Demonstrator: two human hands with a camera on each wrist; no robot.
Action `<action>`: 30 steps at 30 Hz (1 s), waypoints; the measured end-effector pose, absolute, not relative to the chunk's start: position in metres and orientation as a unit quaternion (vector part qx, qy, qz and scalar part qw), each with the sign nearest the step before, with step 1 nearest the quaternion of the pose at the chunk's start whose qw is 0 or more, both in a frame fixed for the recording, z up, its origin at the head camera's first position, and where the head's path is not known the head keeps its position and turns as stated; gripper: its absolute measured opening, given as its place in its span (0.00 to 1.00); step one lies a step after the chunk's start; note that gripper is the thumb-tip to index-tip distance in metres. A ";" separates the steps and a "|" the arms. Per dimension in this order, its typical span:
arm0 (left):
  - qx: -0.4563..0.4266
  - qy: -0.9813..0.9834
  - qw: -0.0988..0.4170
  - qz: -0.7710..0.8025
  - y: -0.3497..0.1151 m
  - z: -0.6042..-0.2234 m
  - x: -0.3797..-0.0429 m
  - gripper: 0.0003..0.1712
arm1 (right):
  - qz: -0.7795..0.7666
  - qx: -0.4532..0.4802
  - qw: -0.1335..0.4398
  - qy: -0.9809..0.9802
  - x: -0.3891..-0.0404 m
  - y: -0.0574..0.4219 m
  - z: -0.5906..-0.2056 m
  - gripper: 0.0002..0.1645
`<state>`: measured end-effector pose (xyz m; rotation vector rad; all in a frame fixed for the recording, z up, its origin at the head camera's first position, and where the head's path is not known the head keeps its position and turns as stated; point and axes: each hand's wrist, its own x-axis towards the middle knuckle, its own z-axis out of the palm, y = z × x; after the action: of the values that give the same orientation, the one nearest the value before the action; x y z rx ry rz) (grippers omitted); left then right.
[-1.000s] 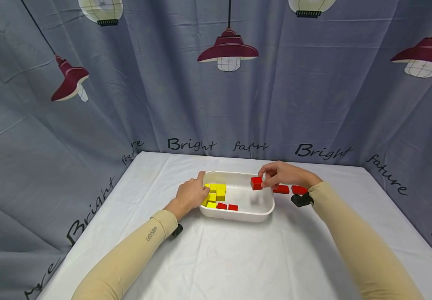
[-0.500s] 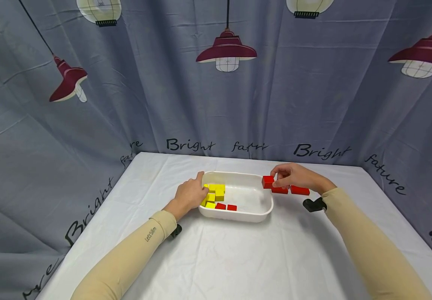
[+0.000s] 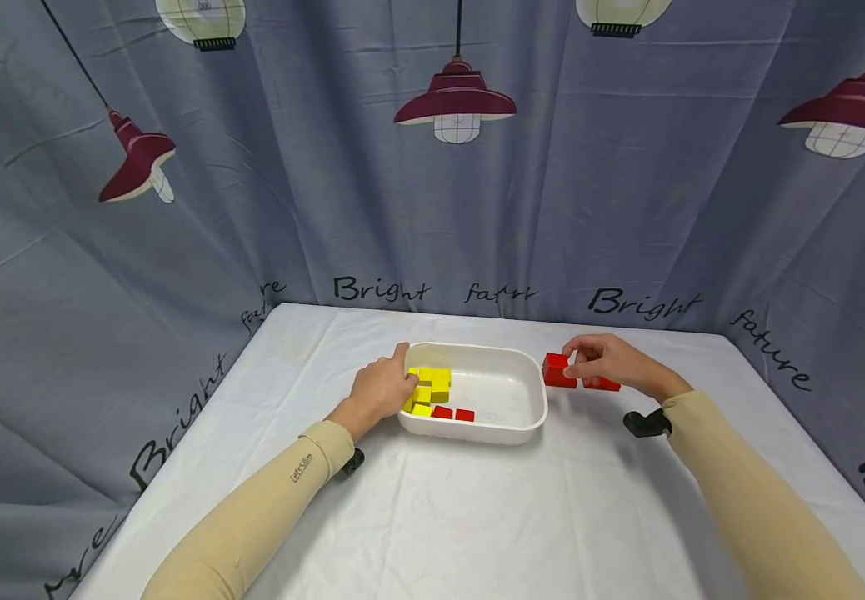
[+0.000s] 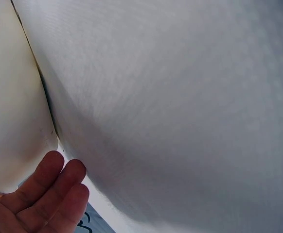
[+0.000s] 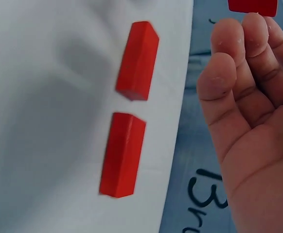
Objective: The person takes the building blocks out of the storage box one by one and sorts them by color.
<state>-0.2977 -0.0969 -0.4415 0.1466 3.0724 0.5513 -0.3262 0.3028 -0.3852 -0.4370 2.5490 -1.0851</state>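
Firstly, curtain: blue-grey, printed with lamps and lettering; hangs beyond the white tray.
White table: carries the tray, extending on all its sides.
Sleeves: beige; reach in from the tray's near side, left and right.
Tray: oblong, rounded corners, open top.
Left hand: grasps the tray's left wall, index finger on the rim.
Right hand: right of the tray; pinches the held red block.
Yellow blocks: grouped inside the tray, left end.
Long red blocks: two, in line with a gap, right of the tray.
Held red block: just right of the tray; contact with the long red blocks cannot be told.
Small red blocks: two, inside the tray by its near wall.
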 end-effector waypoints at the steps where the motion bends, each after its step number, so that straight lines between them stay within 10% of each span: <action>1: 0.047 0.983 0.008 0.177 -0.097 -0.441 -0.298 0.38 | -0.383 -0.149 0.164 0.897 -0.326 0.305 -0.387 0.24; 30: 0.042 0.983 0.010 0.177 -0.096 -0.441 -0.297 0.37 | -0.365 -0.081 0.153 0.915 -0.325 0.320 -0.441 0.28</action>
<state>-0.2969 -0.0959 -0.4405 0.1315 3.0699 0.5532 -0.3246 0.3201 -0.4409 -0.2320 2.6247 -1.0456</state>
